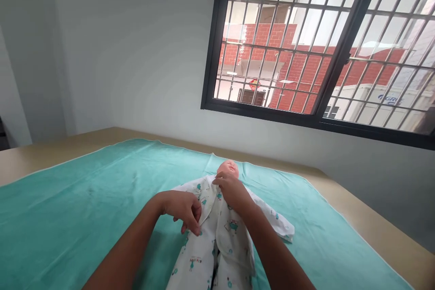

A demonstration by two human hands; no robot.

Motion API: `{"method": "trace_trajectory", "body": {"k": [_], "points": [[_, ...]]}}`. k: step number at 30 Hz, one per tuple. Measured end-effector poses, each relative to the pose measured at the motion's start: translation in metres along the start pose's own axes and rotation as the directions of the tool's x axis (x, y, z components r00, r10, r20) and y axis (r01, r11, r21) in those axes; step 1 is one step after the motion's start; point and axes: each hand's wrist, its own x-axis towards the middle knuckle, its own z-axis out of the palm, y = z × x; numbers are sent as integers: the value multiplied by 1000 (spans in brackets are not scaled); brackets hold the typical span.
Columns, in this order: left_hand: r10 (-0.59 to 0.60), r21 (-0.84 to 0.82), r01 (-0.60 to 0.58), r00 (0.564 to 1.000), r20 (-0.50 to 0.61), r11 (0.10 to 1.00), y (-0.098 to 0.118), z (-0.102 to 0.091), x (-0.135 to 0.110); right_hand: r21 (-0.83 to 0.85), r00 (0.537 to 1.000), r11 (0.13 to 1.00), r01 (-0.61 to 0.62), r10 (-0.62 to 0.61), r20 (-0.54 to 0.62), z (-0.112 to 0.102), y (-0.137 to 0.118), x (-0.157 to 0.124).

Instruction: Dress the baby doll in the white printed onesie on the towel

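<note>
A baby doll lies on its back, its pink head [229,167] at the far end and its body covered by clothes. It wears a white baby shirt [234,235] with small green prints; one sleeve stretches out to the right. Below the shirt, matching white trousers [192,258] run toward me. My right hand [234,192] is closed in a pinch on the shirt's collar, just under the doll's chin. Curled at the shirt's left side, my left hand [183,210] has its fingertips closed at the edge of the front flap.
A green cloth [112,190] is spread beneath the doll over a tan tabletop [343,199]. Behind it rises a pale wall [136,54] with a dark-framed, barred window [265,111] at the upper right.
</note>
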Motion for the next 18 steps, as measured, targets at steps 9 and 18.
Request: {"method": "trace_trajectory", "body": {"k": [9, 18], "points": [[160, -87, -159, 987, 15, 984, 11, -3, -14, 8, 966, 992, -129, 127, -224, 16, -3, -8], [191, -195, -156, 965, 178, 968, 29, 8, -7, 87, 934, 993, -76, 102, -341, 16, 0, -10]]}}
